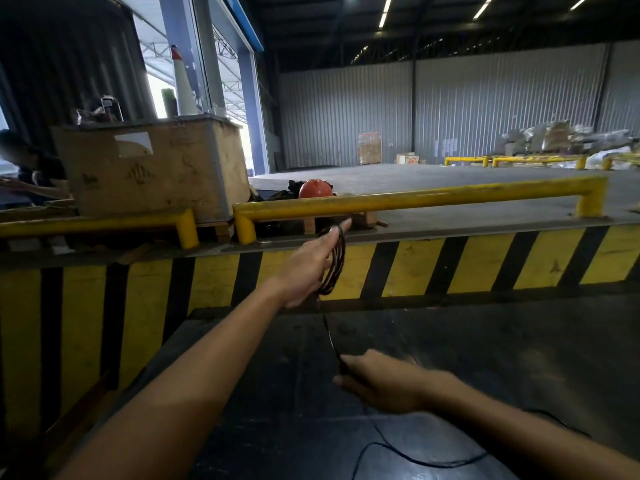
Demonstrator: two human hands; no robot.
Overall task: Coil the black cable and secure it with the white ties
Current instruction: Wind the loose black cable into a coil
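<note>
My left hand is stretched forward with fingers extended, and several loops of the thin black cable hang wound around it. From the coil a single strand drops down to my right hand, which pinches it lower and nearer to me; this hand is motion-blurred. The loose rest of the cable trails over the dark surface below my right forearm. No white ties are visible.
A yellow-and-black striped dock edge runs across in front, topped by yellow guard rails. A large wooden crate and an orange hard hat sit behind them. A person sits at far left.
</note>
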